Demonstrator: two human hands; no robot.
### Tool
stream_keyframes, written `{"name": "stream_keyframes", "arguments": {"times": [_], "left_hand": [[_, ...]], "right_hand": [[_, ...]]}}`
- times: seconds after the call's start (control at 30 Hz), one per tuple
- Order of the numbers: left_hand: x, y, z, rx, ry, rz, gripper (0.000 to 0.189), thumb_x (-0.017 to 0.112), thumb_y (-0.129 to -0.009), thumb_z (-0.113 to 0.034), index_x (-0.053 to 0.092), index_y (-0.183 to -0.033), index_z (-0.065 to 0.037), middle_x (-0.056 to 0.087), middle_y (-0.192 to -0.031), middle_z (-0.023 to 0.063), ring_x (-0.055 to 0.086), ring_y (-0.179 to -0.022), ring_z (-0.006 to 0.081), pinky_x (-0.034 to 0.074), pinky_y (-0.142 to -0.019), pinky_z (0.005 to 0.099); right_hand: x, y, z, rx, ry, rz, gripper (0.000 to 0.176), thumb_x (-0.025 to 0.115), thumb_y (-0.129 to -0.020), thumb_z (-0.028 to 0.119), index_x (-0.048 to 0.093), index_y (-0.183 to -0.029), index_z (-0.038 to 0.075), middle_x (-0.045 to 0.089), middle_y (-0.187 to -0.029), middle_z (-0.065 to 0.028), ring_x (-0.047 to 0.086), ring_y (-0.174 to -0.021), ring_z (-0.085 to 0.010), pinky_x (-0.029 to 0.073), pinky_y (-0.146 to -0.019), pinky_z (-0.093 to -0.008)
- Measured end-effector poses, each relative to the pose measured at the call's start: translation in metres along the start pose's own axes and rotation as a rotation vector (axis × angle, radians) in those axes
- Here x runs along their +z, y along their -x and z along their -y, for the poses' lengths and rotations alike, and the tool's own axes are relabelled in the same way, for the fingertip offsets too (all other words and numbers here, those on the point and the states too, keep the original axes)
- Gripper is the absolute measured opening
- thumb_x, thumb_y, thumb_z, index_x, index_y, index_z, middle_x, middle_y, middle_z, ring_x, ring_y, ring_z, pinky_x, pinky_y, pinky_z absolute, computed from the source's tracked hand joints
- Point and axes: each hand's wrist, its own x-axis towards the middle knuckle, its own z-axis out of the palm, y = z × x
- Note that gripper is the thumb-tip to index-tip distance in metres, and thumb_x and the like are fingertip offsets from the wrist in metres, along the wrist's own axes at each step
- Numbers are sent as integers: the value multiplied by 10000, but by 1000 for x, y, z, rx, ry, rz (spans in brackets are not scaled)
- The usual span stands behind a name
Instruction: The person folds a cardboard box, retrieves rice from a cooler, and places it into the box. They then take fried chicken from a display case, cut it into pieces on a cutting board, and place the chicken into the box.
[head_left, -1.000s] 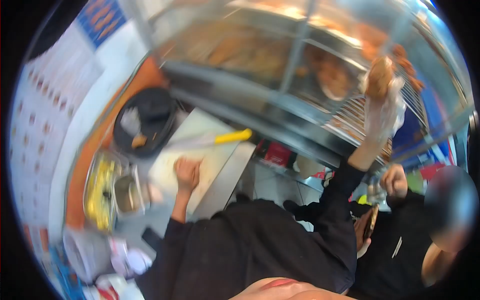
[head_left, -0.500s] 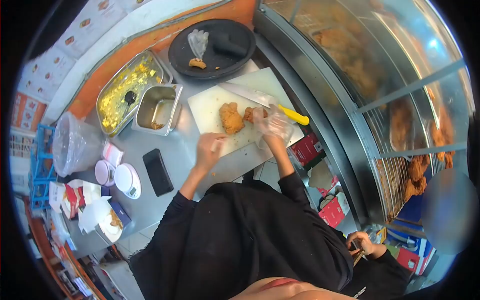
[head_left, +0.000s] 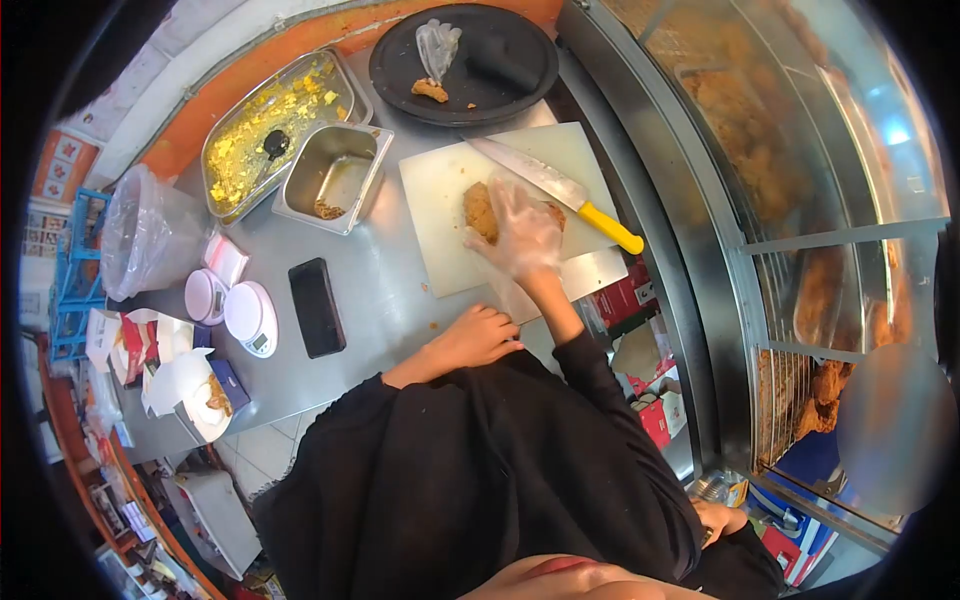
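The gloved right hand presses the fried chicken at the middle of the cutting board, fingers spread apart, seemingly to steady it. The knife lies at the chicken's 2 o'clock. The bare left hand rests at 6 o'clock on the counter, fingers loosely curled and empty, probably to stay off the food.

I'm in a fried-chicken takeaway shop: a curved glass warming cabinet full of golden fried chicken pieces, my stainless steel bench, rectangular steel food pans and printed takeaway boxes.

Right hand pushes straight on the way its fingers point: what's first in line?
Probably the knife blade, lying on the board just past the chicken under the right hand; exact line unclear.
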Motion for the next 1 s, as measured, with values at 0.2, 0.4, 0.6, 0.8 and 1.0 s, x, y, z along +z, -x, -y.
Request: {"name": "stream_keyframes", "arguments": {"times": [0.2, 0.4, 0.6, 0.8, 1.0], "left_hand": [[-22, 56, 9, -253, 103, -16, 144, 504, -800, -208, 573, -816, -83, 560, -808, 45, 519, -790, 220, 373, -722, 322], [-31, 72, 9, -379, 104, -175, 124, 512, -794, -171, 580, -820, -71, 560, -793, 52, 522, -777, 233, 385, -711, 330], [-32, 63, 18, -311, 93, -157, 118, 514, -792, -167, 579, -816, -72, 558, -793, 50, 518, -783, 223, 381, -720, 322], [-29, 31, 22, -123, 70, -92, 109, 518, -787, -167, 580, -809, -81, 549, -759, 35, 513, -766, 212, 373, -719, 307], [-47, 4, 29, 8, 94, -137, 117, 530, -776, -176, 582, -803, -75, 555, -760, 42, 524, -752, 220, 389, -702, 323]], "right_hand": [[35, -56, 25, 74, -32, 54, 632, 577, -658, 321, 377, -1215, 99, 557, -949, -128, 539, -896, -281, 413, -778, -346], [15, -46, 67, 50, -71, 160, 596, 580, -655, 346, 414, -1170, 96, 551, -953, -157, 541, -889, -283, 413, -765, -392], [48, -23, -34, 191, 290, -505, 677, 579, -653, 479, 379, -1203, 138, 544, -1036, -160, 537, -926, -330, 421, -784, -417], [45, -23, -53, 434, -231, -216, 613, 600, -652, 443, 454, -1138, 97, 564, -950, -196, 557, -872, -317, 456, -728, -380], [41, -22, -127, 208, -235, -463, 509, 587, -664, 347, 469, -1104, 120, 548, -902, -194, 554, -849, -316, 456, -723, -378]]}}
